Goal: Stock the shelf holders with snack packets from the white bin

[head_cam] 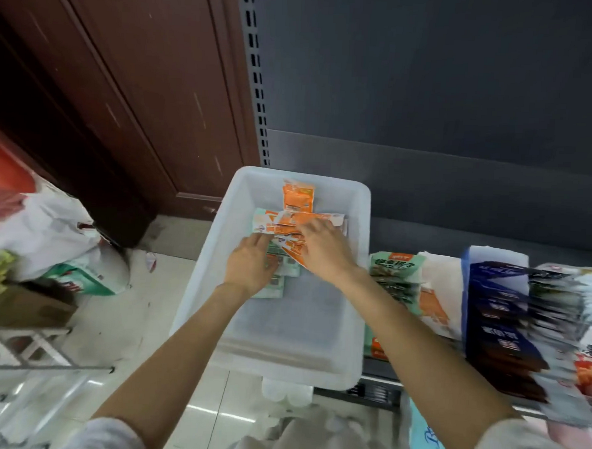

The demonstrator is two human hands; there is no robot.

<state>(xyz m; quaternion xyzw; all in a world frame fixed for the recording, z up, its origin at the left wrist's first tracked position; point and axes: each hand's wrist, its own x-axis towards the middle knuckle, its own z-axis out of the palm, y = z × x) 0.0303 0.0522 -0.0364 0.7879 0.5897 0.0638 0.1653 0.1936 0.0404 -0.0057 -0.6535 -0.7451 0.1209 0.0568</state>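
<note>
The white bin [354, 296] stands in the middle of the view, on the left end of a low shelf. Orange and green snack packets [297, 198] lie in its far half. Both my hands are inside the bin on the packet pile. My left hand [251, 266] lies on green packets [274, 285] with its fingers curled at their edge. My right hand [324, 248] covers several orange packets [287, 224] and its fingers curl over them. To the right, shelf holders [489, 303] hold upright rows of green, orange, dark blue and white packets.
A brown wooden door [140, 96] fills the upper left and a dark grey shelf back panel [431, 94] the upper right. White bags [47, 232] and a cardboard box [26, 308] sit on the tiled floor at left, with a white rack [23, 354] beside them.
</note>
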